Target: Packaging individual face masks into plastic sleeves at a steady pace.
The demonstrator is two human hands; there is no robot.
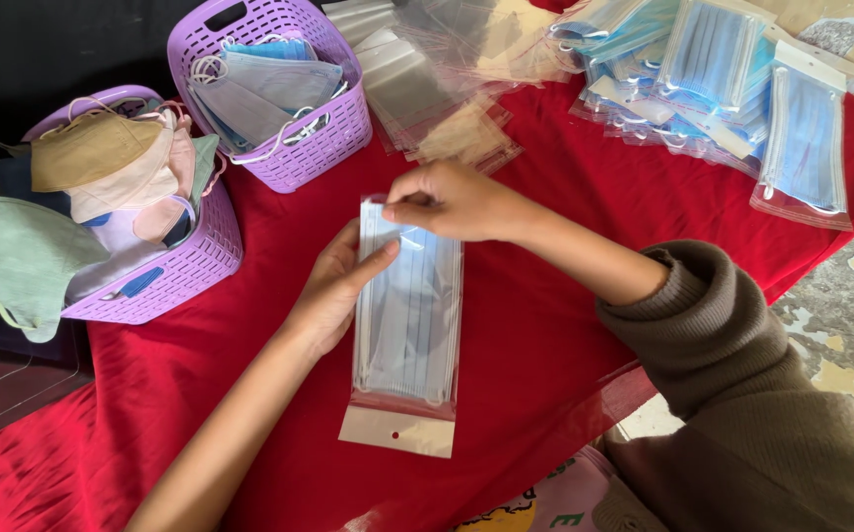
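The red cloth (565,325) covers nearly everything under me, and it is wrinkled, so I think a pouch could slide or catch on a fold if I press unevenly. At about ten o'clock from my hands sit two purple baskets (321,138), loosely heaped with unpacked masks; the nearer heap leans over its rim and could tip out if my forearm nudges it. At two o'clock lies the pile of sealed blue mask packs (713,89), and at twelve o'clock the stack of empty clear bags (427,89), slippery enough to fan apart.

The clear pouch with blue masks (407,325) lies flat at the centre, its white header strip toward six o'clock. My left hand (333,291) rests against its nine o'clock edge, thumb pressed on the film. My right hand (452,202) pinches the top flap at twelve o'clock between thumb and fingertips. If that pinch drags sideways, I judge the flap would seal crooked or crease.
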